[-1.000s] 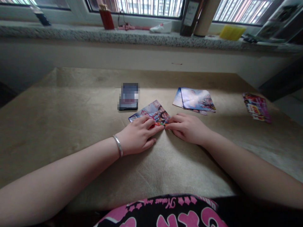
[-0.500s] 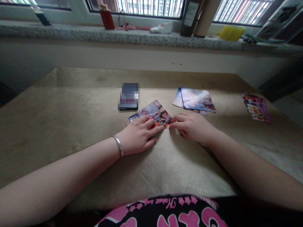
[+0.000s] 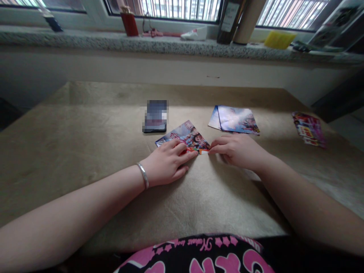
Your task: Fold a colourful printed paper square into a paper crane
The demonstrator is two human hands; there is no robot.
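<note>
A printed paper sheet (image 3: 196,138) is being held flat on the table (image 3: 85,151), in front of the person and between the two hands, with its near edge lying toward the body. It is being weighed down by the left hand (image 3: 166,163), whose fingers are being laid over the lower part of the print; the index finger is being stretched along the near edge and the thumb is being kept apart from it, so nothing is being clamped there. The right corner is being met by the fingertips of the right hand (image 3: 241,151), which are being bunched close together; whether the paper is being pinched or only pressed cannot be told, as the thumb is being partly hidden. Judging by the three-cornered outline, a fold seems to be being creased along the near edge. For the next move, steady pressure on the left and a firm run of the right fingertips to the corner's end are probably being called for, without the layers being shifted. A phone (image 3: 155,116) is being left beyond the sheet, a loose pile of papers (image 3: 239,119) beyond the right hand, and some bright cards (image 3: 308,129) farther right.
</note>
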